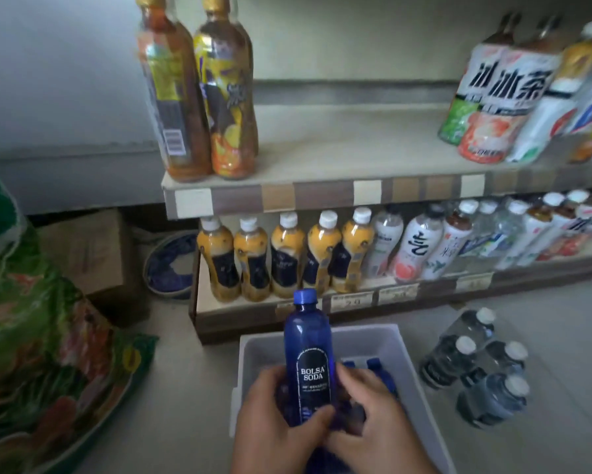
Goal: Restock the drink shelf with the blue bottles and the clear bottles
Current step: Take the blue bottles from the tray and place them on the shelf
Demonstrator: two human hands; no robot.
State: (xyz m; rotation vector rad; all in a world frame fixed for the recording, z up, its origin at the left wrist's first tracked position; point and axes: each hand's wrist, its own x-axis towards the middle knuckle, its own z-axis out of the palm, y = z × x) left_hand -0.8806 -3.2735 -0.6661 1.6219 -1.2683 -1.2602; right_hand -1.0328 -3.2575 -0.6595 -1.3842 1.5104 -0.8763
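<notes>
Both hands are working over the white bin point(404, 350) on the floor: the left hand point(274, 415) is gripping the lower body of an upright blue bottle point(310, 354), thumb curled across its front, while the right hand point(369, 412) is curling round the same bottle from the other side, above more blue bottles point(378, 367) lying in the bin. The clear bottles point(476, 364) are standing on the floor just right of the bin, near the lower shelf. The upper shelf point(349, 145) is showing a bare stretch between the 2 amber tea bottles point(198, 90) at its left end and a group of iced-tea bottles point(500, 100) on the right. The likeliest slip is the bottle sliding out of so low a grip while being lifted, or its base clipping the shelf edge; a wide swing could also be knocking over the neighbouring bottles. The black label is reading "BOLSA SODA"; the bottles on the right are carrying large Chinese characters, "冰茶"; the price tags below are too blurred to read.
</notes>
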